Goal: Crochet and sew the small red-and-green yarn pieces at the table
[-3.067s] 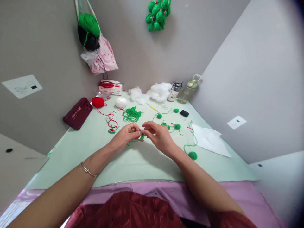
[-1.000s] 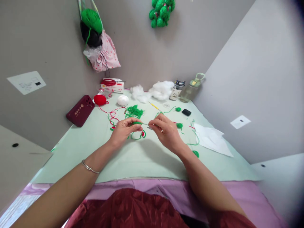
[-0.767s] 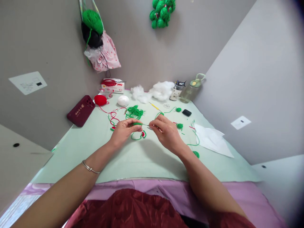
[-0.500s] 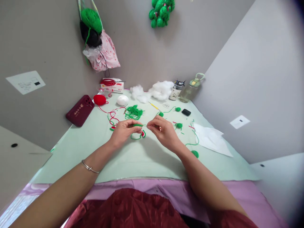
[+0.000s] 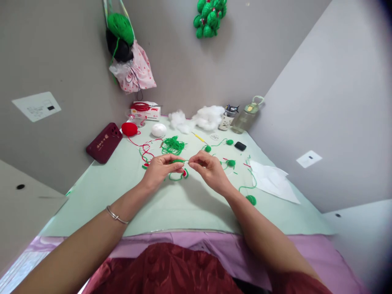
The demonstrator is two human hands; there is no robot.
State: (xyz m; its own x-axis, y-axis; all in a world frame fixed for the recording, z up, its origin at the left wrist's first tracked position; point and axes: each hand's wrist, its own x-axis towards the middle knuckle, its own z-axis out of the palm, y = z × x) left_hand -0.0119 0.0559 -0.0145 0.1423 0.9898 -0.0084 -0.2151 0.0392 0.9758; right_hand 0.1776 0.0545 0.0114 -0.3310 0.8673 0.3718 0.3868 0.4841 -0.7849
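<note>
My left hand (image 5: pixel 155 173) is closed, pinching a small green crocheted piece (image 5: pixel 178 161) between thumb and fingers. From that piece a short green yarn strand (image 5: pixel 186 161) spans the narrow gap to my right hand (image 5: pixel 210 171), whose fingertips are pinched on it. Whether a needle is also in the right fingers I cannot tell. Just below the left fingertips lies a red, white and green crocheted piece (image 5: pixel 185 174) with a green tail. A similar piece (image 5: pixel 145 165) is partly hidden behind my left hand.
Around the hands lie a tangle of green yarn (image 5: pixel 173 145), a red yarn ball (image 5: pixel 130 129), a white ball (image 5: pixel 159 130), a yellow-handled hook (image 5: pixel 199 137) and small green balls (image 5: pixel 251 200). White stuffing (image 5: pixel 208 117), a bottle (image 5: pixel 245 118) and a phone (image 5: pixel 104 143) stand farther out.
My right hand has moved slightly left, and the strand showing between the hands is a little shorter. The whole view has shifted slightly.
</note>
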